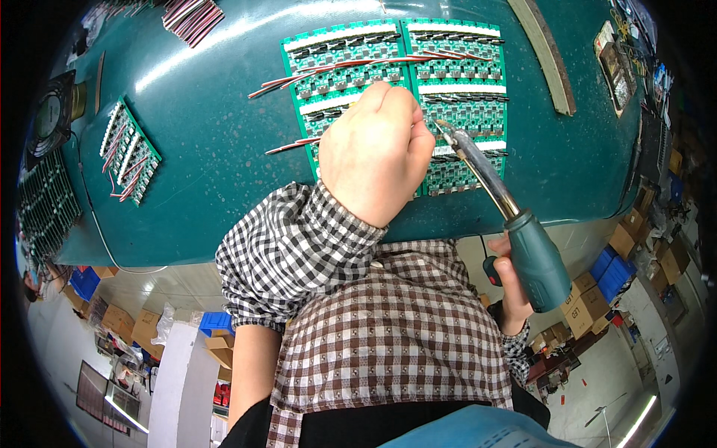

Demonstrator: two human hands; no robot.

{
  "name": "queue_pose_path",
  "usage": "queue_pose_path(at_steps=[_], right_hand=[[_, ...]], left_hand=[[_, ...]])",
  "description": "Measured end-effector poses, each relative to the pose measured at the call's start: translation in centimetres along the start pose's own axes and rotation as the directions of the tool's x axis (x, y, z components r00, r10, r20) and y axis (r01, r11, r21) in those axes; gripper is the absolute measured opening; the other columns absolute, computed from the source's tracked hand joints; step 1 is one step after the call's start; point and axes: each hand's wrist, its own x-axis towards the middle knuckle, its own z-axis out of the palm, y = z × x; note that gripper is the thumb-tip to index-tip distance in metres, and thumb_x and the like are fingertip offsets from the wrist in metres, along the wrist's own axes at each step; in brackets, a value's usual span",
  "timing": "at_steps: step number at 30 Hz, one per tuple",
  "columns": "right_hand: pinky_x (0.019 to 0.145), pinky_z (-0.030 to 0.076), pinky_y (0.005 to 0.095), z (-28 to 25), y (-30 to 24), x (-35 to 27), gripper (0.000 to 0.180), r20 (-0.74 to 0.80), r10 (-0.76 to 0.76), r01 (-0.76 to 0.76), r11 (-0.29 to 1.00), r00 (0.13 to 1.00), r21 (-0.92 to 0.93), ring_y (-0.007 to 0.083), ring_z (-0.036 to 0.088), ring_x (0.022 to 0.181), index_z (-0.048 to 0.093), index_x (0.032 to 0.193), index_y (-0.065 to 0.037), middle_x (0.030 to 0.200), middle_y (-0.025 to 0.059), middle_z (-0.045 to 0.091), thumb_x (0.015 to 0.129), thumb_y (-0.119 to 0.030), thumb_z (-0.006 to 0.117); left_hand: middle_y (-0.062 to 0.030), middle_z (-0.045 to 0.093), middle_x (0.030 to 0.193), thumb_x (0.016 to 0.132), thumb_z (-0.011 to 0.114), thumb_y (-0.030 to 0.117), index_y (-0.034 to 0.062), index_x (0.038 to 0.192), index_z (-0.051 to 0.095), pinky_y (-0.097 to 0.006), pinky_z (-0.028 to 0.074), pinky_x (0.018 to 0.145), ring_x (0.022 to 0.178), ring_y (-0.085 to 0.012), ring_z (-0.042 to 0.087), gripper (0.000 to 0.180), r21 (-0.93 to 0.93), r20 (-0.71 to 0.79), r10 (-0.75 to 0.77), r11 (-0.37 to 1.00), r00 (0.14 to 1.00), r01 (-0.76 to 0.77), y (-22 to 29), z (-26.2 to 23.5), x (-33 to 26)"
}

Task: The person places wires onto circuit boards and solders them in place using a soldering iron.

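Note:
My left hand (377, 145) is closed in a pinch over the middle of two side-by-side green circuit board panels (459, 80). Its fingertips face down, and whatever they hold is hidden. Red, black and white wires (295, 145) stick out to the left from beside this hand. My right hand (511, 291) grips the green handle of a soldering iron (487, 175). The iron's tip is just right of my left fingers, over the right-hand panel; contact cannot be made out. A longer bunch of wires (336, 67) lies across the upper part of both panels.
On the green table (224, 134), a smaller board panel with wires (131, 153) lies at the left. A wire bundle (193, 21) rests at the far edge. A long strip (544, 56) and a metal-coloured tray (616, 71) are at the right, a fan (51, 116) at the far left.

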Motion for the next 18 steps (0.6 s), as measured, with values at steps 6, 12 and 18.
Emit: queue_pose_path(at_steps=[6, 12, 18], right_hand=[[0.069, 0.050, 0.0269, -0.3, 0.7, -0.3, 0.041, 0.053, 0.032, -0.035, 0.998, 0.998, 0.047, 0.0173, 0.063, 0.077, 0.062, 0.098, 0.003, 0.084, 0.0099, 0.064, 0.068, -0.015, 0.081], [0.071, 0.052, 0.0268, -0.2, 0.3, -0.4, 0.046, 0.044, 0.063, -0.067, 0.995, 0.997, 0.080, 0.0177, 0.064, 0.079, 0.058, 0.103, 0.005, 0.086, 0.0109, 0.065, 0.068, -0.013, 0.081], [0.070, 0.051, 0.0268, -0.3, 1.2, -0.6, 0.047, 0.039, 0.021, -0.024, 0.997, 0.999, 0.071, 0.0174, 0.064, 0.077, 0.058, 0.104, 0.005, 0.084, 0.0111, 0.065, 0.067, -0.013, 0.082]], left_hand=[[-0.0053, 0.055, 0.068, 0.068, 0.067, 0.001, 0.0048, 0.074, 0.055, -0.030, 0.045, 0.049, 0.056, -0.0183, 0.056, 0.013, 0.028, 0.010, 0.003, 1.000, 1.000, -0.003, -0.1, 0.0, -0.2], [-0.0055, 0.056, 0.069, 0.069, 0.067, 0.001, 0.0042, 0.074, 0.056, -0.029, 0.046, 0.050, 0.058, -0.0180, 0.058, 0.013, 0.039, 0.018, -0.006, 0.999, 1.000, 0.005, -0.1, 0.0, -0.3], [-0.0053, 0.057, 0.070, 0.069, 0.068, 0.001, 0.0045, 0.074, 0.056, -0.029, 0.046, 0.050, 0.058, -0.0177, 0.058, 0.013, 0.036, 0.004, -0.007, 0.999, 1.000, 0.006, 0.0, 0.1, -0.3]])
